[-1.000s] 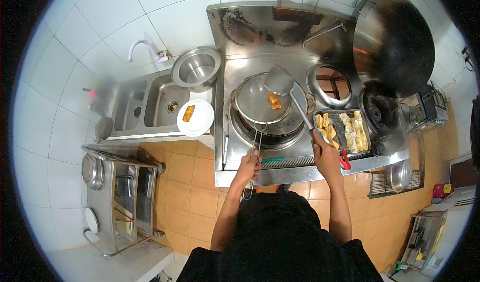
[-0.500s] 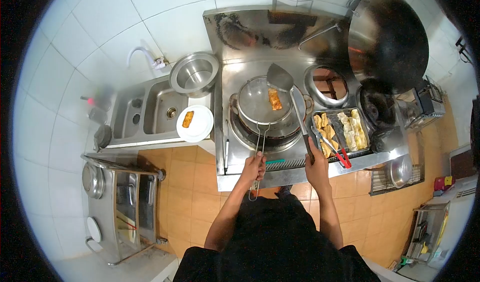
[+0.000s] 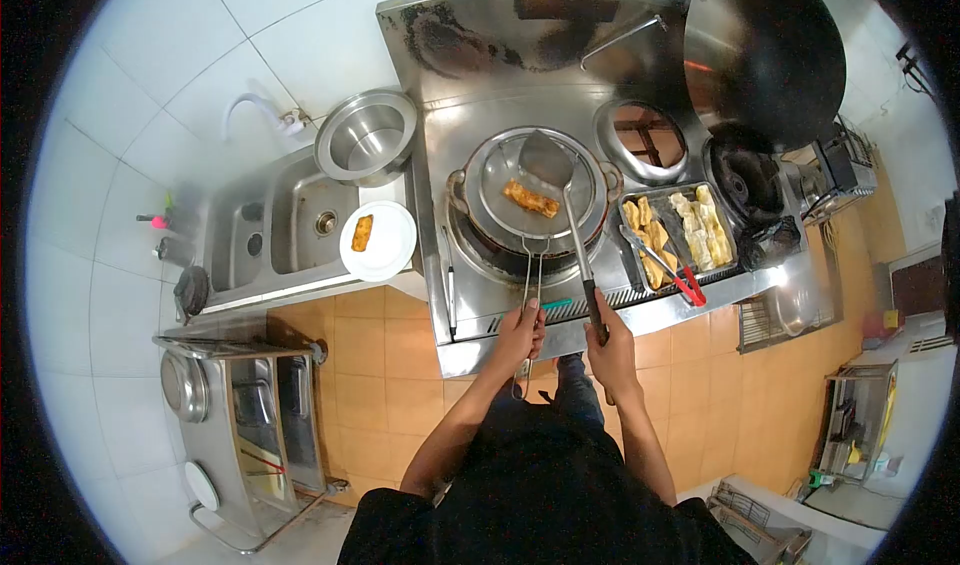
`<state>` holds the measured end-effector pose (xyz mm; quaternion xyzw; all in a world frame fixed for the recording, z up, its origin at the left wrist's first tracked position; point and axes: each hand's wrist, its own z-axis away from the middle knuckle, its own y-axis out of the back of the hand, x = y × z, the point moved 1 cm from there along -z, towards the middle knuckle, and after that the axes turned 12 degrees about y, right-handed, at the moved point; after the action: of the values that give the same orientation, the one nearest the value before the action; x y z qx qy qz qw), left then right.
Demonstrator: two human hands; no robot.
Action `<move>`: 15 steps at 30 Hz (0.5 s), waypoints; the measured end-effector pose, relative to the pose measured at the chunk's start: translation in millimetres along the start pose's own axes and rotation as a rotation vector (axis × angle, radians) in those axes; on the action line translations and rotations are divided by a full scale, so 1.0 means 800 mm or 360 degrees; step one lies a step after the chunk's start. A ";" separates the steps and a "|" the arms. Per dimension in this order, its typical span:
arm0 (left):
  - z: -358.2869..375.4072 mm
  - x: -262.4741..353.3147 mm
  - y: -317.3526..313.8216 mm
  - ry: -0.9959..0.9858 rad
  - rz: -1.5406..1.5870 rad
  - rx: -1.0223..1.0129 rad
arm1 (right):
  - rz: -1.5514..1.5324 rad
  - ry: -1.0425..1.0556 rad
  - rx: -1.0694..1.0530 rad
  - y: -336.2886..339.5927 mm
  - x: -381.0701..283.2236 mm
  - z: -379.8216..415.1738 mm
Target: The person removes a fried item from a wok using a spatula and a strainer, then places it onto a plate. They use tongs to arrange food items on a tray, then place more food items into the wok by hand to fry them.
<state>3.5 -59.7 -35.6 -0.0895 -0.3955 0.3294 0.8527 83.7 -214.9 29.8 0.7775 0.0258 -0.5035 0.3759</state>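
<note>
My left hand [image 3: 518, 333] is wrapped round the wire handle of a round mesh strainer [image 3: 496, 173], which sits over a two-handled pot [image 3: 457, 193] on the stove. A golden-brown fried piece [image 3: 531, 200] lies in the strainer. In my right hand [image 3: 612, 353] is the dark handle of a metal spatula [image 3: 545, 159]; its blade is inside the strainer, just behind the fried piece. To the right, a steel tray [image 3: 738, 255] carries browned and paler pieces in two sections. Red-handled tongs [image 3: 690, 289] lie across its front.
On the left, a white plate [image 3: 388, 258] bears another fried piece [image 3: 362, 233], with a steel basin [image 3: 372, 125] behind it and a double sink [image 3: 290, 240] beside it. A large wok [image 3: 765, 55] leans at the back right, near an open burner ring [image 3: 610, 165]. A cart [image 3: 205, 425] stands lower left.
The spatula blade has lowered and moved within the strainer. The fried piece has turned from upright to crosswise and shifted toward the left. The whole view has shifted slightly.
</note>
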 end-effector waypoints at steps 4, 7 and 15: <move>-0.008 0.002 -0.009 -0.0100 -0.0043 0.0013 | 0.0120 0.0150 0.0040 0.007 -0.008 -0.006; -0.015 0.004 -0.021 -0.0184 -0.0129 0.0160 | 0.0045 0.0095 -0.0064 0.002 -0.020 -0.007; -0.098 -0.028 -0.009 -0.0697 -0.0128 0.0164 | 0.0014 0.0175 -0.0100 -0.037 -0.027 0.009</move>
<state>54.2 -71.4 -99.1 0.0436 -0.5572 0.3263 0.7623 54.8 -190.7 28.8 0.7919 0.0588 -0.4573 0.4003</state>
